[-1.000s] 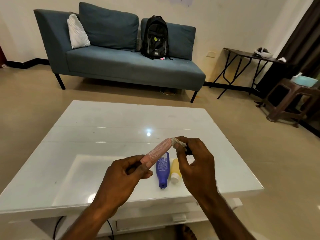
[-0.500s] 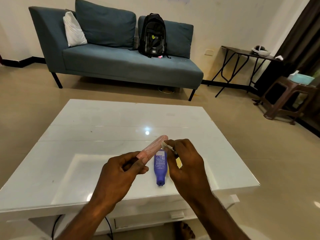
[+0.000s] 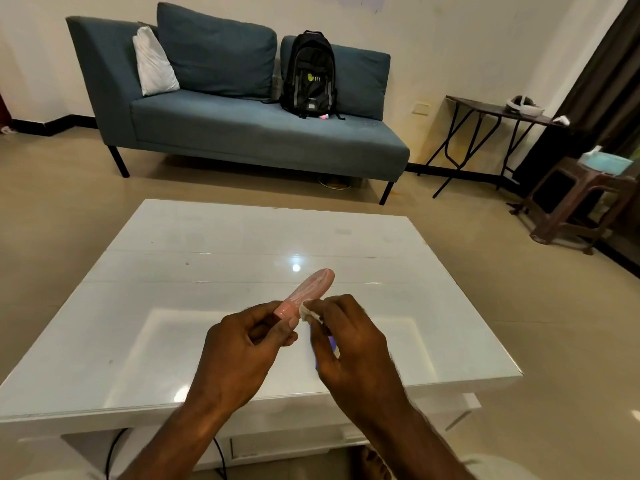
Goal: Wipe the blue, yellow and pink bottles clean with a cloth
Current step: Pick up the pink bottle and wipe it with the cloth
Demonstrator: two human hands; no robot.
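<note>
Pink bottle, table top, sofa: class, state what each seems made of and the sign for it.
Pink bottle: probably glossy plastic, with a smooth sheen. Table top: white, glass-like or lacquered; it mirrors a lamp. Sofa: matte woven fabric, soft creased cushions.

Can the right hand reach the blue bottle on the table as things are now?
Probably yes, but not freely. The blue bottle lies right under the right hand, nothing between. That hand pinches the cloth against the pink bottle, so it must let go first.
</note>
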